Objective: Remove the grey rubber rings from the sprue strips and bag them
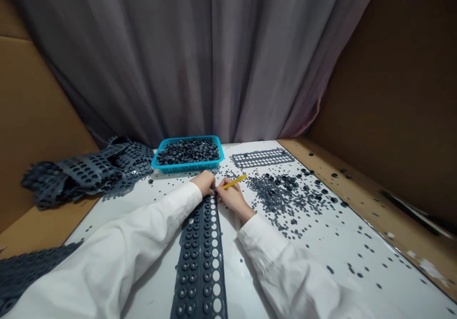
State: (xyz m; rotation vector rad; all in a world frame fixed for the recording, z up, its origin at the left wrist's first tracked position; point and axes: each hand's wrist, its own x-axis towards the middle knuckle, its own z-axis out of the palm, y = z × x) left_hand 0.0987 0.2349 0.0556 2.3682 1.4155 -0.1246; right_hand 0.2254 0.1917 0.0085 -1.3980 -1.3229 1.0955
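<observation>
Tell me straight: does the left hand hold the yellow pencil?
No, the yellow pencil is in the right hand, while the left hand rests at the top end of the dark perforated strip.

This is a small, makeshift workshop booth, set up for handwork rather than a home room. Plain cardboard panels box in the sides, and a grey curtain hangs across the back. A white table carries a blue plastic basket heaped with small dark rubber pieces, which also lie scattered across the top. Perforated rubber strips lie in long runs and piles.
</observation>
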